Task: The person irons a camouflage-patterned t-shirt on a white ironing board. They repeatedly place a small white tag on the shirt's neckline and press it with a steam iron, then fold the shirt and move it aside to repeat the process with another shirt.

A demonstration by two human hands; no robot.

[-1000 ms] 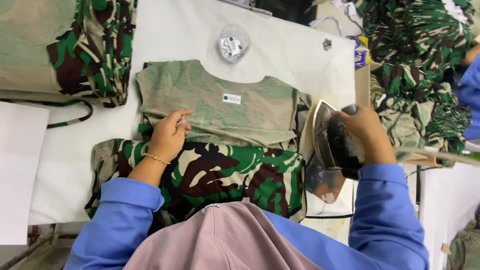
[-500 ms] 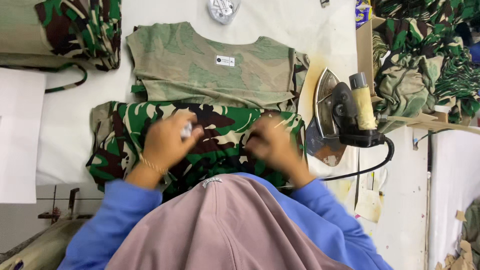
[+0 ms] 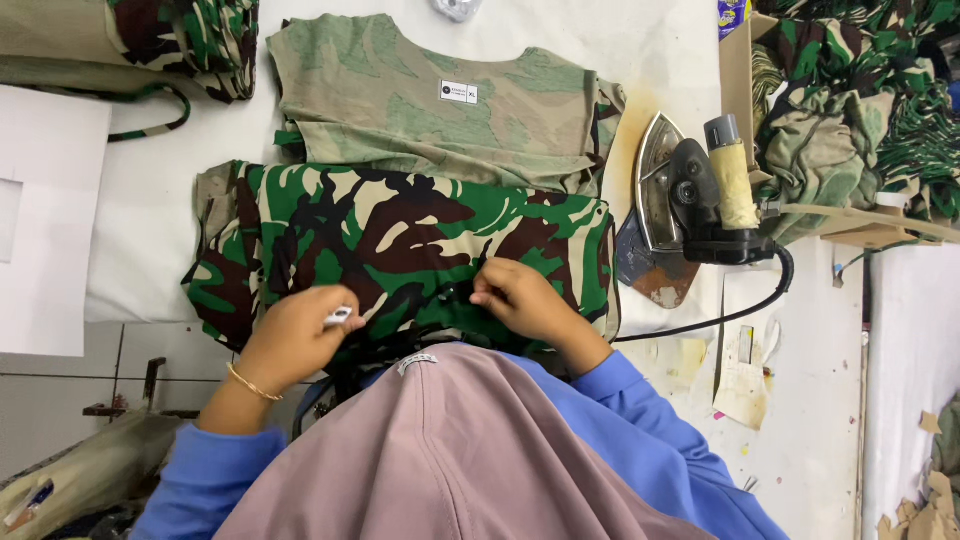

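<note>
A green, brown and cream camouflage garment [image 3: 420,235] lies flat on the white padded table [image 3: 150,220]. My left hand [image 3: 295,338], with a gold bracelet on the wrist, rests on the garment's near edge and holds a small white object [image 3: 340,316] between its fingers. My right hand [image 3: 520,298] pinches the fabric at the same near edge, a little to the right. My pink head covering [image 3: 450,450] hides the hem below both hands.
A faded, inside-out camouflage shirt [image 3: 430,100] with a white label lies just beyond. An electric iron [image 3: 690,190] stands on end at the right, its black cord [image 3: 740,305] trailing. Piles of camouflage cloth [image 3: 860,110] sit far right and top left [image 3: 170,40]. White paper [image 3: 45,220] lies at left.
My right hand let go of the iron, which now stands at the right. Both hands came down to the near edge of the bright camouflage garment.
</note>
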